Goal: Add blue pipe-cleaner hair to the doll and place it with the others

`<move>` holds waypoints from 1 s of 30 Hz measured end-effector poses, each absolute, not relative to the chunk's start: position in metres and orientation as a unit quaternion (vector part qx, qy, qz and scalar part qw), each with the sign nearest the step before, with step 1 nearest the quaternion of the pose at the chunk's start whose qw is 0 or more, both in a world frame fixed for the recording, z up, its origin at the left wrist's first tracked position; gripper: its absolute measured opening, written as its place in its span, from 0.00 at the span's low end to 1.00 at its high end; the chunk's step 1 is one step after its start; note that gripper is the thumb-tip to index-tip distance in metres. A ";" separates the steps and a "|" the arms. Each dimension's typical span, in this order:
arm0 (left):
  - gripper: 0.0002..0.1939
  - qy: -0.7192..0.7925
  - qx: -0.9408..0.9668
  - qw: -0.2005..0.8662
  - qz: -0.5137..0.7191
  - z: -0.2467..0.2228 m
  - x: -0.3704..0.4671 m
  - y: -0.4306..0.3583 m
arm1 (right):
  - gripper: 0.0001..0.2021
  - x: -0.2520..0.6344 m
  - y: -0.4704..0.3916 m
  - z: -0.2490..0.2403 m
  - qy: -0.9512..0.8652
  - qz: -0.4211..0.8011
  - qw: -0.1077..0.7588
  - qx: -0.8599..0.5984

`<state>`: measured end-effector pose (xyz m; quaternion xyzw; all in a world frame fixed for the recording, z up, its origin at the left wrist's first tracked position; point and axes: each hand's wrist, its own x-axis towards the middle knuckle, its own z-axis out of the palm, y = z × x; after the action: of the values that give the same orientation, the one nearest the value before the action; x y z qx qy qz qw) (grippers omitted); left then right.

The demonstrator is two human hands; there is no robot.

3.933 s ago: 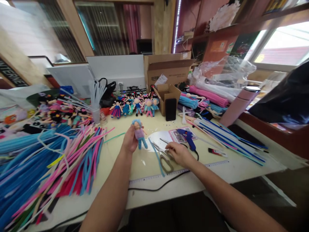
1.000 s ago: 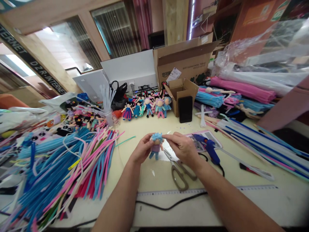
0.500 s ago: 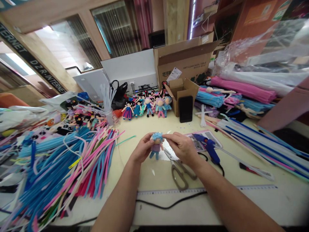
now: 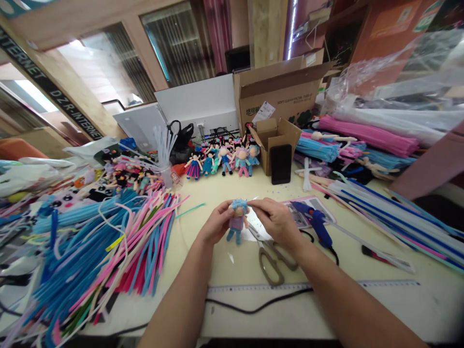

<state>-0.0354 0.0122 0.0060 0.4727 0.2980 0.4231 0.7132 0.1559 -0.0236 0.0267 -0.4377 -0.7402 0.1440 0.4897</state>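
Note:
A small fuzzy doll [image 4: 237, 221] with spiky light-blue hair, a purple top and blue legs is upright above the table. My left hand [image 4: 216, 223] grips it from the left side, fingers behind its head and body. With thumb and forefinger pinched together, my right hand [image 4: 273, 220] touches the right side of the doll's hair; whether a strand lies between those fingertips is too small to make out. Just below my right hand lie scissors [image 4: 271, 261] with grey-brown handles. To its right rests a blue glue gun [image 4: 319, 227] on the table.
Bundles of coloured pipe cleaners [image 4: 94, 246] spread across the left; more strips [image 4: 391, 208] lie right. Several finished dolls [image 4: 224, 159] stand at the back beside an open carton [image 4: 271, 137] and a black phone [image 4: 281, 164]. A ruler [image 4: 253, 288] and black cable [image 4: 253, 309] cross the front.
The view has shifted slightly. The doll is turned a little more upright, with its legs showing lower. Both hands stay at the doll, the right fingertips still at its hair.

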 end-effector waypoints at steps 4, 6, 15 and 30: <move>0.23 0.299 0.468 0.716 0.423 0.006 -0.035 0.012 | 0.10 0.156 -0.024 0.027 -0.737 0.137 0.495 -0.439; 0.22 0.297 0.470 0.717 0.422 0.006 -0.035 0.012 | 0.10 0.156 -0.024 0.027 -0.737 0.135 0.497 -0.439; 0.20 0.295 0.463 0.720 0.424 0.006 -0.033 0.012 | 0.09 0.156 -0.023 0.026 -0.736 0.138 0.493 -0.443; 0.21 0.323 0.460 0.706 0.431 0.010 -0.032 0.010 | 0.08 0.155 -0.021 0.020 -0.737 0.139 0.488 -0.447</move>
<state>-0.0325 0.0100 0.0102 0.4598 0.3229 0.4305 0.7064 0.1545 -0.0208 0.0201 -0.4475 -0.7366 0.1395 0.4875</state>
